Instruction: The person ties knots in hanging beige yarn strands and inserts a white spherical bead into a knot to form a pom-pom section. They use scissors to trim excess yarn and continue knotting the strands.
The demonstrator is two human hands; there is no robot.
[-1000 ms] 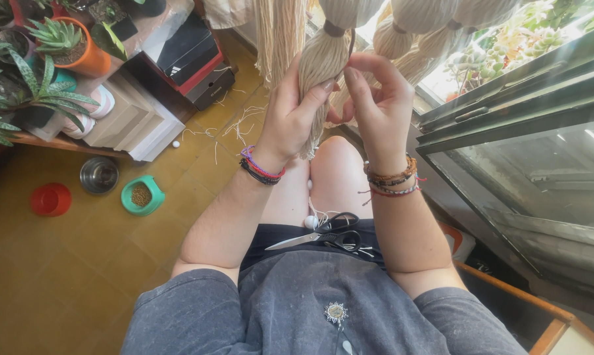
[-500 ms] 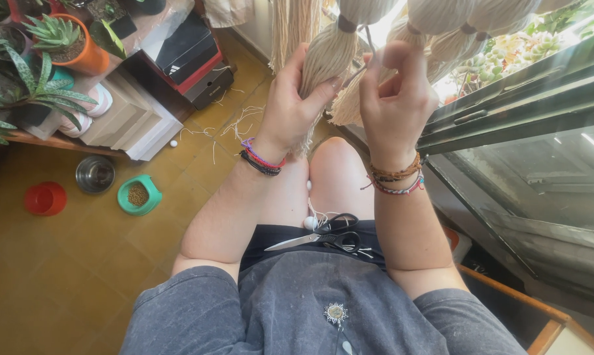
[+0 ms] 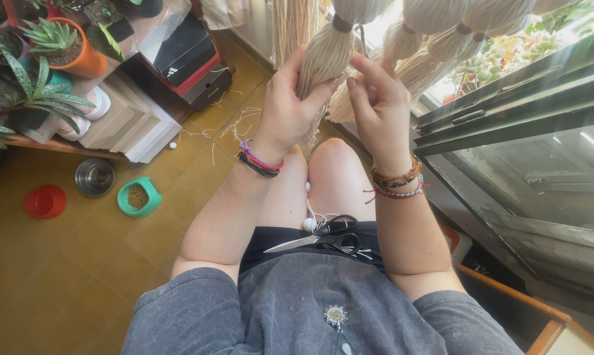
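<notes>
Both hands raised in front of a hanging beige yarn tassel point(image 3: 323, 56). Left hand point(image 3: 287, 105) curled around the tassel's lower body from the left, thumb pressed against the strands, fingers wrapped behind — closed on the fibre. Right hand point(image 3: 379, 108) just beside it on the right, fingers half bent, index and thumb pointing toward the tassel's side; whether actually pinching strands, cannot tell. Coloured bracelets on both wrists.

Tassel bound near the top with a dark band, hanging among a row of similar tassels point(image 3: 442, 33) against the bright window, well above the knees.

On the lap, resting on dark shorts: black-handled scissors point(image 3: 323, 240), blades shut and pointing left, with a small white bead point(image 3: 308, 224) just beside them and thin thread ends trailing nearby.

Down on the yellow tiled floor point(image 3: 60, 276) at left — a green pet bowl point(image 3: 139, 197) with kibble, a steel bowl point(image 3: 94, 176) and a red bowl point(image 3: 45, 201), near one another. Scraps of thread point(image 3: 234, 125) scattered further up the floor. Spiky potted plants point(image 3: 47, 46) on a low shelf at upper left, one in an orange pot. Glass tank point(image 3: 540, 164) with a dark frame on the right.
</notes>
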